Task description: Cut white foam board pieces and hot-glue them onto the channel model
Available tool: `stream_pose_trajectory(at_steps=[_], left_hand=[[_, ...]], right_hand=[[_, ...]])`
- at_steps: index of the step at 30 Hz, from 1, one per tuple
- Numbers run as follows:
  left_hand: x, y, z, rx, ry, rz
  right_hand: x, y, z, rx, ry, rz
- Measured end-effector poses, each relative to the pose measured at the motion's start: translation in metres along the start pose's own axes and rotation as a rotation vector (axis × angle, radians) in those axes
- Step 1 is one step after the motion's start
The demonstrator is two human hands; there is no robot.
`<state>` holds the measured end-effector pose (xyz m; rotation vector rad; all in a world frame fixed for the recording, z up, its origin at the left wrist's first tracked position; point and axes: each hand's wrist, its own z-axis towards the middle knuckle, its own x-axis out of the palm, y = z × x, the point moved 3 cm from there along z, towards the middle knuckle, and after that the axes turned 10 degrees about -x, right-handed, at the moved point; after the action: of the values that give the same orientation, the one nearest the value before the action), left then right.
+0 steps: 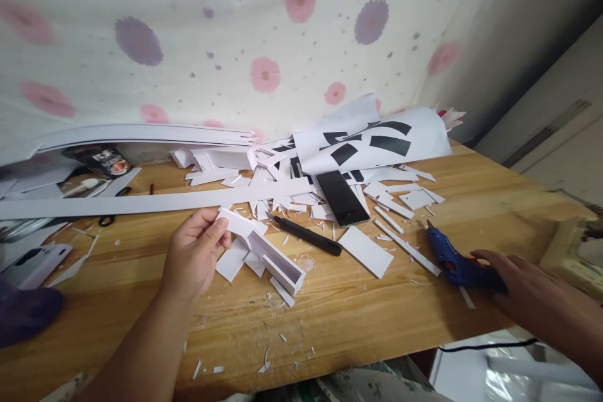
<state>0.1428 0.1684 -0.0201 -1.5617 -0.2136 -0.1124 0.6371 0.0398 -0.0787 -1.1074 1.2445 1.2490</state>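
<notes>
My left hand (191, 254) pinches a small white foam board piece (238, 224) between thumb and fingers, above the table. A narrow white foam board channel (277, 257) lies right beside that piece; whether the two are joined I cannot tell. At the right, my right hand (532, 289) is closed on the handle of a blue glue gun (445, 254), its nozzle pointing away from me. A black craft knife (308, 235) rests between the hands, tip to the left. Near it lies a flat white rectangle (367, 251).
Behind lie many white offcuts (282, 201), a black phone (343, 198) and sheets with black shapes (377, 141). A long white strip (155, 203) crosses the left side, close to black scissors (107, 220). A purple object (31, 314) stands at the left edge. The cord (490, 346) runs below the table's front edge.
</notes>
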Motion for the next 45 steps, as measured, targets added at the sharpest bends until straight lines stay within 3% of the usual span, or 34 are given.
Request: stream_pose_trajectory(at_steps=[3,6,10,11,13,15,19,24,27,32,36,41,45], left_hand=[[0.001,0.001,0.000,0.007,-0.008,0.015],[0.004,-0.001,-0.001,-0.006,-0.002,0.022],[0.006,-0.003,-0.004,-0.021,0.010,0.034],[0.007,-0.003,-0.004,-0.021,0.011,0.038],[0.006,-0.004,-0.005,-0.021,0.015,0.043],[0.006,-0.004,-0.005,-0.025,0.028,0.035],[0.007,-0.005,-0.005,-0.045,0.078,-0.027],[0.004,-0.008,0.000,-0.065,0.144,-0.067],[0.001,-0.007,0.001,-0.075,0.172,-0.050],[0.002,-0.006,-0.001,-0.056,0.223,0.019],[0.003,-0.006,-0.003,-0.039,0.227,0.105],[0.003,-0.007,-0.004,0.009,0.230,0.160],[0.005,-0.008,-0.004,0.022,0.247,0.156]], right_hand=[[-0.005,0.012,0.006,0.057,0.050,-0.027],[-0.021,0.025,0.010,0.138,-0.056,0.143],[-0.046,0.065,0.018,0.218,-0.225,0.886],[-0.051,0.080,0.023,0.171,-0.278,1.091],[-0.056,0.118,0.038,-0.006,-0.207,1.403],[-0.059,0.154,0.055,-0.160,-0.111,1.548],[-0.063,0.221,0.086,-0.329,0.128,1.604],[-0.065,0.274,0.107,-0.357,0.202,1.508],[-0.056,0.286,0.106,-0.337,0.170,1.508],[-0.043,0.282,0.096,-0.266,0.064,1.363],[-0.043,0.275,0.099,-0.355,-0.004,1.171],[-0.043,0.271,0.106,-0.508,0.007,1.052],[-0.042,0.272,0.106,-0.502,0.005,1.030]])
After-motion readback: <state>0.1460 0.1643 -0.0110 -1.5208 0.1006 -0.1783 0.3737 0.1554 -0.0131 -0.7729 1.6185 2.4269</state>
